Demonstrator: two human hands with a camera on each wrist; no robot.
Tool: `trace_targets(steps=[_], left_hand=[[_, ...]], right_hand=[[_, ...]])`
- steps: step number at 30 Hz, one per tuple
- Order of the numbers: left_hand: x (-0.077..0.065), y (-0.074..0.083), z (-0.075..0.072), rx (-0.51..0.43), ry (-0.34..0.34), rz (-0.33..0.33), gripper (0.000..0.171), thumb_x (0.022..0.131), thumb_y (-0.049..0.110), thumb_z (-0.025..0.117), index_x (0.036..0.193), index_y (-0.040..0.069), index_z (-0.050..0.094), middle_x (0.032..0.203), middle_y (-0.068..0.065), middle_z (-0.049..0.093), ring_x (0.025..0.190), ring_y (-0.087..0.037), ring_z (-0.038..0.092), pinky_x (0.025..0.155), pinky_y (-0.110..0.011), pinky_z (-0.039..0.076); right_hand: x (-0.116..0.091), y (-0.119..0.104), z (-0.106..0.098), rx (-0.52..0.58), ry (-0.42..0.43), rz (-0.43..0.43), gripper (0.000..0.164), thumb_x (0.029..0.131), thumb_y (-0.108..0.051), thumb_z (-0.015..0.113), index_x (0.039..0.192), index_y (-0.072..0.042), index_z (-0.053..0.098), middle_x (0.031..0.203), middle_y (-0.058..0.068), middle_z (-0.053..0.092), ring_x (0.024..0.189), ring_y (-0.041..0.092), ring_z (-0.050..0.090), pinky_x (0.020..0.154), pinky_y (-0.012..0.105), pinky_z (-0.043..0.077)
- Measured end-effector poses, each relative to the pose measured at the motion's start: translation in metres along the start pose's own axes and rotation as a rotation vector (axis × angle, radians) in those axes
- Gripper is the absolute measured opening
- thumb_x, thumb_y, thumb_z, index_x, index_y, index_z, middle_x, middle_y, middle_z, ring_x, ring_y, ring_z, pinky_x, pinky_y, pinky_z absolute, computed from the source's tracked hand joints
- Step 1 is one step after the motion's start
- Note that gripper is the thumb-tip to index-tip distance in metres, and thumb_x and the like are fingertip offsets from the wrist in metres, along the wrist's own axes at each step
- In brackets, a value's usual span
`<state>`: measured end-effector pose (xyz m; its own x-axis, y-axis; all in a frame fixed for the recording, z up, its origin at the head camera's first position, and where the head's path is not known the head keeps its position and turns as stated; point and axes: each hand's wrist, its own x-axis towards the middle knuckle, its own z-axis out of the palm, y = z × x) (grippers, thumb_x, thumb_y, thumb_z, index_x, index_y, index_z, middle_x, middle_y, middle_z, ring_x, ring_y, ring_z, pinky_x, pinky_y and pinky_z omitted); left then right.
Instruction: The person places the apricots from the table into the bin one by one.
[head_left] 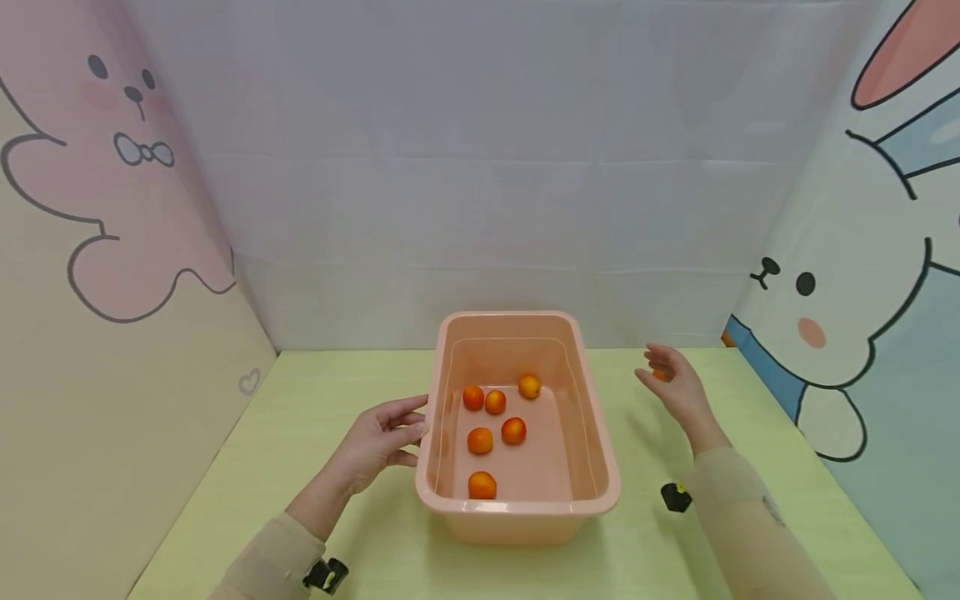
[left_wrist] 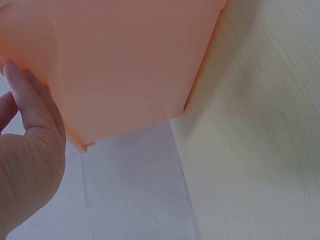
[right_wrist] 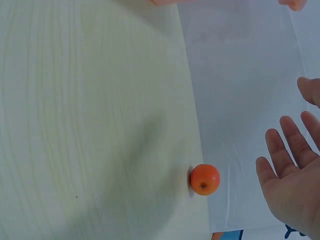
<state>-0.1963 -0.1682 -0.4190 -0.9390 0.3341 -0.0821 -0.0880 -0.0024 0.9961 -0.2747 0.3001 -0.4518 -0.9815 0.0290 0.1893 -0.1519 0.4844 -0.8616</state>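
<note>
A pink plastic bin (head_left: 517,507) stands on the table, with several small round orange-red fruits (head_left: 513,431) scattered over its floor. My left hand (head_left: 378,442) is at the bin's left side, its extended fingers (left_wrist: 30,97) resting against the outer wall just under the rim. To the right of the bin, my right hand (head_left: 678,392) is held above the table with fingers spread and nothing in them. Another orange-red fruit (right_wrist: 204,179) lies on the table by its far edge, apart from the right hand; in the head view the fingers partly cover it.
A pale wood-grain table (head_left: 360,542) carries the bin. White sheeting (head_left: 480,183) rises behind the far edge. Cartoon-printed panels stand at the left (head_left: 97,417) and right (head_left: 892,500). Small black wrist devices (head_left: 677,497) are worn on both sleeves.
</note>
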Motion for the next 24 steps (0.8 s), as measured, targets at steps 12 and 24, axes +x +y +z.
trace_targets(steps=[12,24], left_hand=[[-0.001,0.001,0.002,-0.003,-0.001,-0.009,0.059,0.094,0.011,0.068,0.146,-0.005,0.043,0.109,-0.012,0.064,0.089,-0.02,0.067,0.072,-0.038,0.061],[-0.001,0.002,0.002,-0.018,-0.012,0.003,0.059,0.095,0.01,0.067,0.146,-0.007,0.042,0.11,-0.013,0.063,0.088,-0.019,0.067,0.071,-0.037,0.061]], right_hand=[[0.015,0.027,-0.014,-0.13,0.011,0.065,0.063,0.099,-0.019,0.063,0.147,0.008,0.034,0.145,0.034,0.038,0.131,0.05,0.035,0.11,0.065,0.029],[0.022,0.051,-0.024,-0.258,-0.056,0.089,0.067,0.098,-0.019,0.063,0.147,0.012,0.03,0.147,0.038,0.03,0.131,0.056,0.03,0.108,0.067,0.028]])
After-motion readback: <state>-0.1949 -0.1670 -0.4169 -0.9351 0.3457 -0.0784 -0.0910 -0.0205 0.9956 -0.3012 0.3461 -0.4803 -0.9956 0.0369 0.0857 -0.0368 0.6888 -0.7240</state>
